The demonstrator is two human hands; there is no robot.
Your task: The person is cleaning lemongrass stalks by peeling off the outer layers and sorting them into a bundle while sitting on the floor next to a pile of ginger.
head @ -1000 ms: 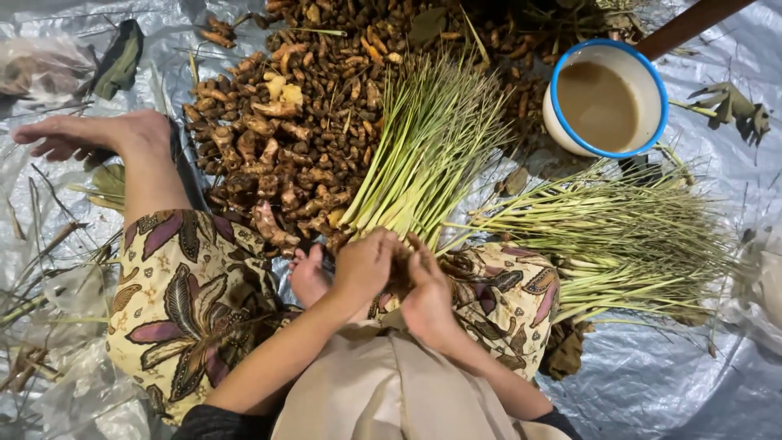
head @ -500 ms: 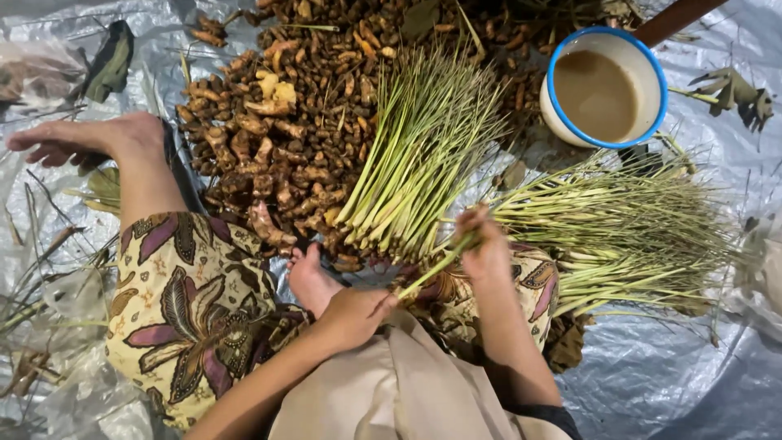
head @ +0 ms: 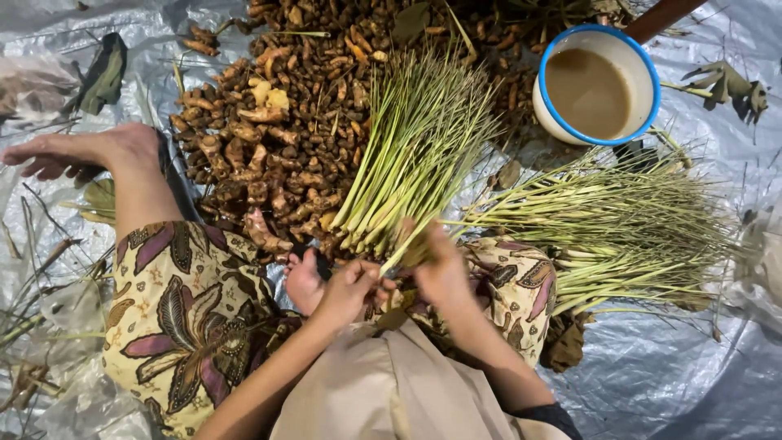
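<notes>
A silver tarp (head: pixel 692 375) is spread w/ a heap of turmeric roots (head: pixel 277 130), two lemongrass bundles and a blue-rimmed enamel pot (head: pixel 597 85). One lemongrass stalk (head: pixel 407 244), above the lap, is gripped by the right hand (head: pixel 440 273) and pinched at its base by the left hand (head: pixel 350 289).

Roots heap (head: pixel 277 130) left of stalk bundle (head: pixel 415 155), bowl (head: pixel 597 85) right, tarp (head: pixel 652 383) beneath
</notes>
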